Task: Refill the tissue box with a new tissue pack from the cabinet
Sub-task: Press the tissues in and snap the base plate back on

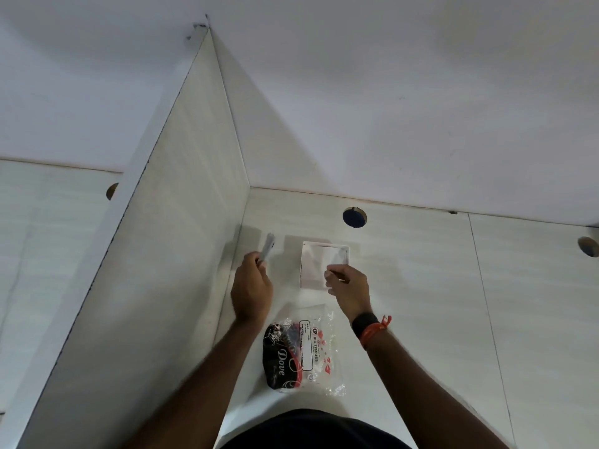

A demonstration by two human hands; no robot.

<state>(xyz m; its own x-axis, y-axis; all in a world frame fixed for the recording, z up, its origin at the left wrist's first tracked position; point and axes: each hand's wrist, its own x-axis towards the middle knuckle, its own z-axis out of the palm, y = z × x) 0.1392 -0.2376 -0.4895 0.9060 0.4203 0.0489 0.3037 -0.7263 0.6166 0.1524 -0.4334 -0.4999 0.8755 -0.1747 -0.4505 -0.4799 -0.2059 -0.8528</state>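
Note:
A white square tissue box (319, 260) stands open-topped on the pale desk (421, 286), and its inside looks bare. My right hand (350, 288) pinches the box's near right corner. My left hand (251, 286), to the left of the box, holds up a thin white flat piece (268, 247); it is blurred and may be the box's lid. Near my body lies the tissue pack (303, 354), a crinkled clear wrapper with black and red print marked "BIG TISSUES". Neither hand touches it.
A tall pale partition panel (168, 222) rises close on the left. A white wall runs behind the desk. Round cable holes (355, 217) sit in the desk behind the box, at the far right (588, 246) and beyond the partition (111, 191).

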